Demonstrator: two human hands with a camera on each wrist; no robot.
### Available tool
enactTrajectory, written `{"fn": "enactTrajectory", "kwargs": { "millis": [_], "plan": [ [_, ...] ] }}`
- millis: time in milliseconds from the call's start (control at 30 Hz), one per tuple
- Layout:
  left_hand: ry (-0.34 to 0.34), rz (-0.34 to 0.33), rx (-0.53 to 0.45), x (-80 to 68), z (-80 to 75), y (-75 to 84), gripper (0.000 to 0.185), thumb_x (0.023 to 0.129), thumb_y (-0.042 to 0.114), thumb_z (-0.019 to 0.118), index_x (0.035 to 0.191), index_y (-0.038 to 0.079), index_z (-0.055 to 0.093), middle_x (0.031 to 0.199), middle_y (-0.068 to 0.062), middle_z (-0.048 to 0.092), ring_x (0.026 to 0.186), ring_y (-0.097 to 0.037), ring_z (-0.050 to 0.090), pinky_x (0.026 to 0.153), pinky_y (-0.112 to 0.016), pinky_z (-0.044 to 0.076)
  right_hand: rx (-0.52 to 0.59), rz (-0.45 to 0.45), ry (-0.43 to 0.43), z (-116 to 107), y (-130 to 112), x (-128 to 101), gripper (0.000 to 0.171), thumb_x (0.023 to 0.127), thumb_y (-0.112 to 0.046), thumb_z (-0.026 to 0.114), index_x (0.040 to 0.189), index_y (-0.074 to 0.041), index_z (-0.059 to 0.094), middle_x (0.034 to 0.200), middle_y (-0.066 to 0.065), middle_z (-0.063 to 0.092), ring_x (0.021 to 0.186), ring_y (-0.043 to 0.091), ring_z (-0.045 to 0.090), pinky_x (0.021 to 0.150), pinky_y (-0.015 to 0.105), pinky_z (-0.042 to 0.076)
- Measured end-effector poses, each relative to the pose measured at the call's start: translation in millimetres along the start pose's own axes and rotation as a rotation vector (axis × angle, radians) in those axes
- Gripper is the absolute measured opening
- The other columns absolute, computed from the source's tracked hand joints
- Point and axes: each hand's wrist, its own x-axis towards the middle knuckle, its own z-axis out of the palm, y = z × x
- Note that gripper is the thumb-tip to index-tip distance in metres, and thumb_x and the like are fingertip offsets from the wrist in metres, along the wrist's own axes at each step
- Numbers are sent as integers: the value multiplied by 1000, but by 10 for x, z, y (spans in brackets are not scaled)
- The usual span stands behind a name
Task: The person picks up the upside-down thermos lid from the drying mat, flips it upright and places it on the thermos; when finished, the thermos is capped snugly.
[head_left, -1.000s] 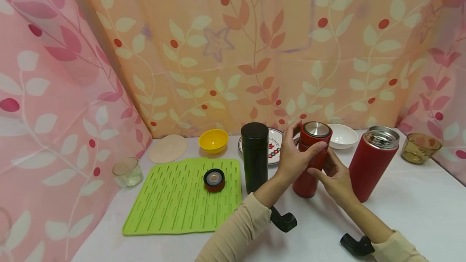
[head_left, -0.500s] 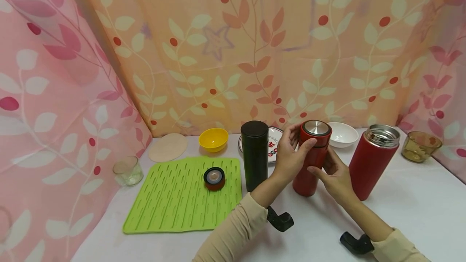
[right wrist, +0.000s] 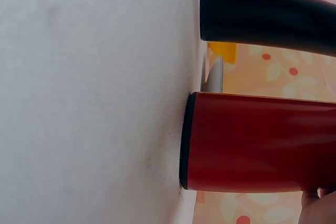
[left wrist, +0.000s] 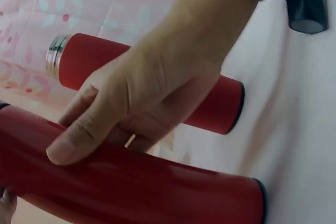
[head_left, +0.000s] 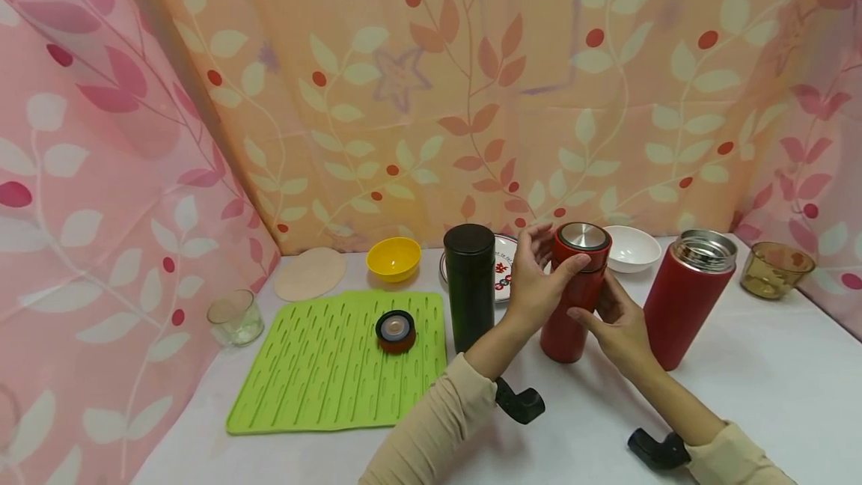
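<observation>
A red thermos stands upright on the white cloth, topped by a red lid with a steel disc. My left hand grips it near the top, the thumb across the lid's lower edge and the fingers partly hidden behind. Lower down, my right hand holds the body from the right; its thumb lies along the front in the left wrist view. Just right stands a wider red thermos with a bare steel mouth. To the left is a black thermos, its cap on.
A small red-and-black lid lies upturned on a green mat. Behind are a yellow bowl, a patterned plate and a white bowl. A clear glass and an amber glass cup flank them; a beige disc lies back left.
My left hand has shifted slightly left round the top of the thermos, its thumb sliding left across the front. My right hand keeps its hold on the body.
</observation>
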Motion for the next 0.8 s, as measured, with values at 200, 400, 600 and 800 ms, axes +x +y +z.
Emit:
{"fn": "enactTrajectory", "kwargs": {
  "millis": [200,400,600,800],
  "plan": [
    [-44,30,10,-7,-30,-12,52,84,14,67,128,7,42,127,-6,52,117,-10,51,102,-20,38,-14,8,1,-7,3,2,81,81,-3,67,146,-25,25,132,-14,49,108,-10,50,87,5,41],
    [48,-24,136,-24,34,41,72,71,22,80,128,20,37,125,5,45,110,-1,45,94,-20,43,-28,26,4,-1,10,-25,80,83,-7,66,146,-27,22,134,-12,49,108,-13,48,86,4,41],
    [70,-25,82,-17,48,34,64,71,16,80,121,17,41,117,6,51,105,-1,50,92,-19,45,-9,1,7,15,21,-20,79,82,-3,66,146,-25,25,130,-18,49,109,-11,50,86,5,42],
    [-8,25,-4,-26,1,-13,50,82,10,69,125,6,44,124,-6,54,116,-7,52,102,-18,36,-4,-27,7,14,12,0,78,80,2,66,145,-22,29,128,-19,50,110,-8,51,87,5,42]
  ]
}}
